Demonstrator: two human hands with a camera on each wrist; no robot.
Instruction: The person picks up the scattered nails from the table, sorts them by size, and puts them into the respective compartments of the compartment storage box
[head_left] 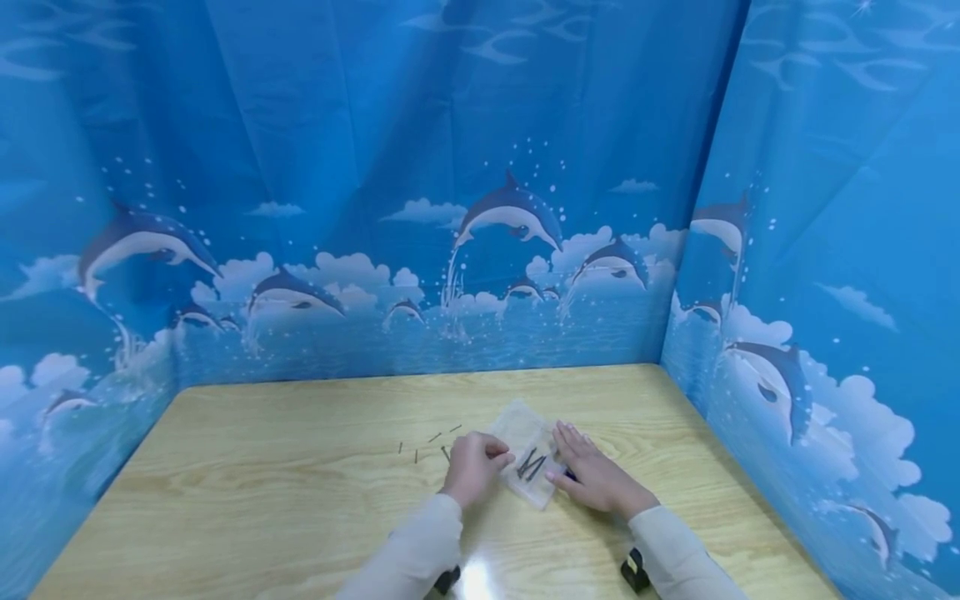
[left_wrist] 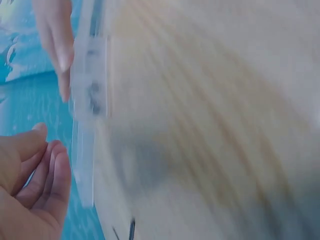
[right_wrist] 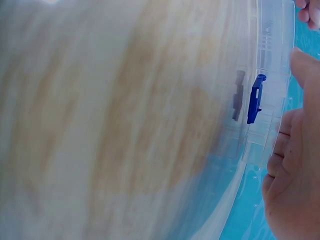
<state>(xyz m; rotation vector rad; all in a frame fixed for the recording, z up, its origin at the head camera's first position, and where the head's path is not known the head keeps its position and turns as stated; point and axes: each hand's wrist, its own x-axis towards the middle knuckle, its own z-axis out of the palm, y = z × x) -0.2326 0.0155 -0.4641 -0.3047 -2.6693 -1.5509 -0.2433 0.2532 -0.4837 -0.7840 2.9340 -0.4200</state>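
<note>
A clear plastic box [head_left: 542, 497] lies on the table, with several dark screws [head_left: 531, 465] inside; its blue latch [right_wrist: 256, 99] faces the right wrist view. Over the box's left edge is my left hand [head_left: 475, 468]. Its fingers are curled and the thumb comes close to the fingertips; nothing shows between them in the left wrist view. Against the box's right side rests my right hand [head_left: 596, 477], its fingers fairly straight and held together. Several loose screws [head_left: 435, 437] lie on the table left of the box, one of them close beside my left hand.
The wood-grain table [head_left: 300, 500] runs to a blue dolphin-print curtain [head_left: 360, 208] at the back and sides. Pale sleeves [head_left: 420, 542] cover both forearms, and a dark wrist device [head_left: 634, 571] is by the right one.
</note>
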